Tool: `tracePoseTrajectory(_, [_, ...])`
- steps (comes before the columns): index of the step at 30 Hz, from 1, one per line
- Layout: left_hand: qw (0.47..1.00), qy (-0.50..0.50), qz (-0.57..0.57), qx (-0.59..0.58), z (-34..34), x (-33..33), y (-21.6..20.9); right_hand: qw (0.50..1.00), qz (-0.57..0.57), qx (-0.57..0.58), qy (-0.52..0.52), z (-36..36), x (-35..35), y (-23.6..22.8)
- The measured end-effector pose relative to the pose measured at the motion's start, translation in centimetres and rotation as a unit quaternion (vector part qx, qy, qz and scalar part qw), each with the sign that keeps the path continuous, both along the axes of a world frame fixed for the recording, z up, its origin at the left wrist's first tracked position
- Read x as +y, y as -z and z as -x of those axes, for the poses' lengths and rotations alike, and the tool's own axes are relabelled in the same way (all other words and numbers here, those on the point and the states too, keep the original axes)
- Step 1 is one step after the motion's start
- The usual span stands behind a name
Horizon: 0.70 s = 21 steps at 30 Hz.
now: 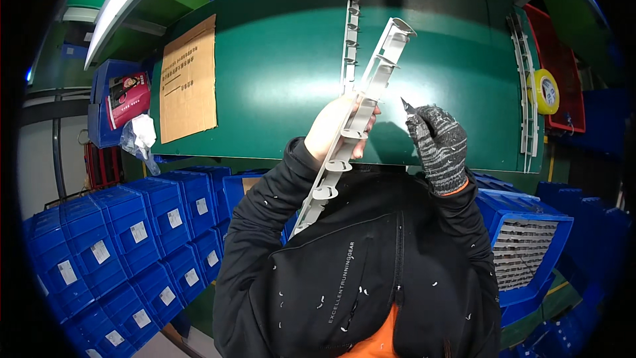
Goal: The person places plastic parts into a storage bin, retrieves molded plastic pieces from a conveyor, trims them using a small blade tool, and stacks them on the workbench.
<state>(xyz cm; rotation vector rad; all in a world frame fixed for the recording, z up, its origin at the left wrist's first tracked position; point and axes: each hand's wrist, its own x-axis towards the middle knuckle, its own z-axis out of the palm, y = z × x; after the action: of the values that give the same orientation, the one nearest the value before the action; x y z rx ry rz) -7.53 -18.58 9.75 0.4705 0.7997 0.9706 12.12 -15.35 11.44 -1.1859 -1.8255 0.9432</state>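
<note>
My bare left hand (pixel 329 124) is wrapped round a long pale grey plastic strip (pixel 361 119) with curved tabs along it. The strip slants from near my jacket up over the green table, its far end leaning right. My right hand (pixel 438 149), in a dark grey knitted glove, is closed on a small knife (pixel 407 106). Only its dark pointed tip shows, aimed at the strip but apart from it; the handle is hidden in the glove. Beyond my left hand a second, similar strip (pixel 350 40) lies on the table.
The green table (pixel 278 79) carries a cardboard sheet (pixel 189 83) at left and more strips (pixel 525 93) at its right edge, beside a yellow tape roll (pixel 546 91) and red bin (pixel 560 86). Blue crates (pixel 126 215) stand lower left; another crate (pixel 487 205) of strips stands lower right.
</note>
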Motion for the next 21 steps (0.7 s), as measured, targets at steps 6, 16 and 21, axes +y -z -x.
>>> tracePoseTrajectory(6, [1.000,-0.014,-0.009,0.022,0.2,0.0,0.2,0.997,0.019,-0.024,-0.076,1.1,-1.0,-0.1])
tracePoseTrajectory(16, [0.998,-0.042,0.009,0.037,-0.1,0.2,-0.5,0.997,-0.008,-0.058,-0.050,1.2,-0.9,-0.2])
tracePoseTrajectory(21, [0.999,-0.046,-0.012,0.008,0.2,0.0,0.1,0.997,-0.016,-0.049,-0.057,1.4,-1.3,-0.2])
